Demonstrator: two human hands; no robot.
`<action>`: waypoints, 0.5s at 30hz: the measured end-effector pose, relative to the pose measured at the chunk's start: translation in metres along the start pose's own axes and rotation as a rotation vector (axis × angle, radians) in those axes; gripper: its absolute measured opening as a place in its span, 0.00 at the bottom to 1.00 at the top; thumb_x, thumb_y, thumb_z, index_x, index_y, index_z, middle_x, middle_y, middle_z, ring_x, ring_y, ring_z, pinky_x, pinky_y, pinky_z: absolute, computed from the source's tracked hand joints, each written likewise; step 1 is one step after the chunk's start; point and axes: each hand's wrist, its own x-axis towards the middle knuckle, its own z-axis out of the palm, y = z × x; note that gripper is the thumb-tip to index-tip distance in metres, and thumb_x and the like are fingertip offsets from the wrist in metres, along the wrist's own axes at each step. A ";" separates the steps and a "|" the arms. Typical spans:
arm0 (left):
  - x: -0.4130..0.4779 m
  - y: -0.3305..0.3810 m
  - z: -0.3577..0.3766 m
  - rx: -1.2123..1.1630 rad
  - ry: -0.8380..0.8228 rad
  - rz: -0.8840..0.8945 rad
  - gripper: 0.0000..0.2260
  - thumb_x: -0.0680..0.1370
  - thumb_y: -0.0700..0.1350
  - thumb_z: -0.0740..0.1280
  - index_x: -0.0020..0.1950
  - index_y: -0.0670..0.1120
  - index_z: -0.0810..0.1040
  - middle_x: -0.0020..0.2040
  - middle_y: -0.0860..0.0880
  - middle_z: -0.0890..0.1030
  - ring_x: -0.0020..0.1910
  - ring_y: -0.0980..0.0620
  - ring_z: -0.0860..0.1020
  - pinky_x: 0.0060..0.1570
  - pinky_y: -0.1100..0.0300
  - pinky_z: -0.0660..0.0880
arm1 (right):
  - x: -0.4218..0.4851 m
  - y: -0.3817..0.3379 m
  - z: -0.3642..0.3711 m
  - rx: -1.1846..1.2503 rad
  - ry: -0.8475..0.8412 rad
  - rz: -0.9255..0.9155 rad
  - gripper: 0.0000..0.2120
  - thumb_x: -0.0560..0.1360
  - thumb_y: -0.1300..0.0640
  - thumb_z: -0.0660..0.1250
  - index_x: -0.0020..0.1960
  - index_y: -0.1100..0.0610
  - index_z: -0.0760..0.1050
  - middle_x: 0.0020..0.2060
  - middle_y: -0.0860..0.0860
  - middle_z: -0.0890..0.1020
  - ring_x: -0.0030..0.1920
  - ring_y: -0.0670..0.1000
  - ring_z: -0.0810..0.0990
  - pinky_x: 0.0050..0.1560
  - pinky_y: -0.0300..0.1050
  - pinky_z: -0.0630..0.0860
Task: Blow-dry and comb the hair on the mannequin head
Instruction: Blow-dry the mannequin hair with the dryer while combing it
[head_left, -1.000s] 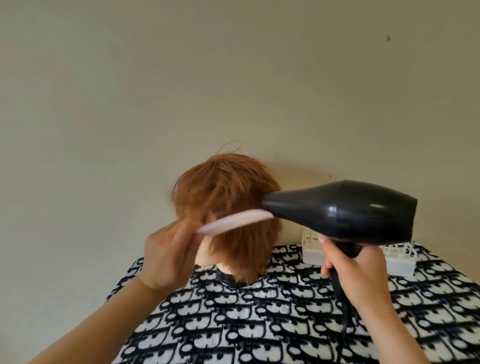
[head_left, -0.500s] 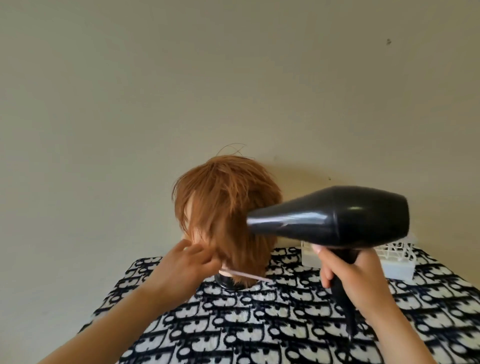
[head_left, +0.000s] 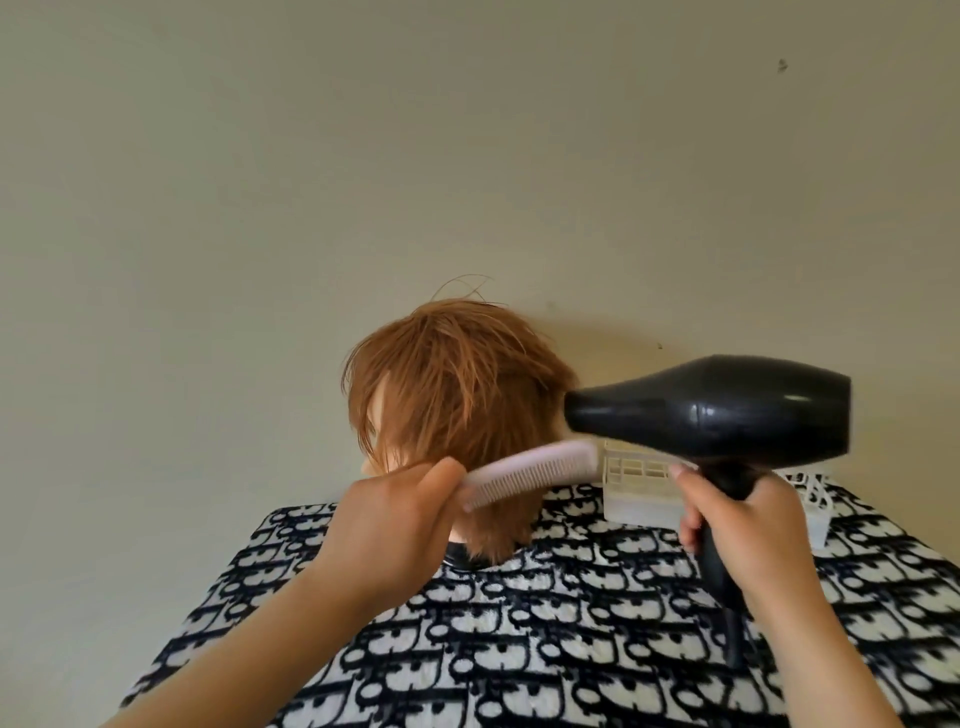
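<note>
On a table draped in a black-and-white patterned cloth (head_left: 571, 649), a mannequin head (head_left: 452, 421) is standing close against a plain beige wall (head_left: 467, 156), facing left. Its short ginger hair (head_left: 467, 374) is lying in loose, uneven locks, and a few thin strands are sticking up at the crown.

A person's left hand (head_left: 384, 525) is gripping one end of a pale pink comb (head_left: 535, 470), fingers and thumb curled round it. The comb is slanting across the lower locks at the back of the head with its teeth pointing down. Whether the teeth are actually in the hair cannot be told.

The right hand (head_left: 748, 519) is wrapping round the handle of a black hair dryer (head_left: 727, 410). The nozzle is pointing left, sitting just beside the back of the hair and above the comb. A white plastic basket (head_left: 639, 493) is sitting on the cloth behind the dryer, partly hidden.

The person is probably combing the back section while drying it. Doing this well is likely going to mean setting the teeth in near the roots and drawing them down to the tips, with the air following the comb in the same direction. Holding the nozzle just off the hair and moving it along should be sparing the fibres from heat. A gentle pull should be saving the head from tipping.
</note>
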 end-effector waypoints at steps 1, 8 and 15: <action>0.004 0.005 -0.004 -0.052 0.049 -0.057 0.11 0.81 0.51 0.55 0.46 0.49 0.74 0.32 0.55 0.74 0.24 0.55 0.70 0.22 0.55 0.71 | 0.000 -0.001 0.001 0.019 -0.052 0.024 0.18 0.77 0.58 0.71 0.30 0.61 0.74 0.23 0.55 0.78 0.24 0.54 0.79 0.36 0.51 0.77; 0.053 0.025 -0.038 -0.334 0.184 -0.371 0.10 0.82 0.51 0.56 0.42 0.51 0.69 0.29 0.53 0.80 0.23 0.58 0.76 0.25 0.56 0.75 | -0.003 -0.001 0.003 0.072 0.021 -0.009 0.21 0.77 0.55 0.71 0.26 0.55 0.74 0.22 0.54 0.78 0.24 0.54 0.79 0.37 0.48 0.76; 0.129 0.020 -0.059 -0.443 -0.060 -0.587 0.10 0.80 0.45 0.55 0.43 0.44 0.73 0.26 0.52 0.82 0.24 0.57 0.80 0.24 0.65 0.71 | -0.001 0.001 0.003 0.085 0.128 -0.046 0.19 0.77 0.54 0.72 0.28 0.51 0.76 0.22 0.53 0.78 0.23 0.53 0.79 0.37 0.50 0.77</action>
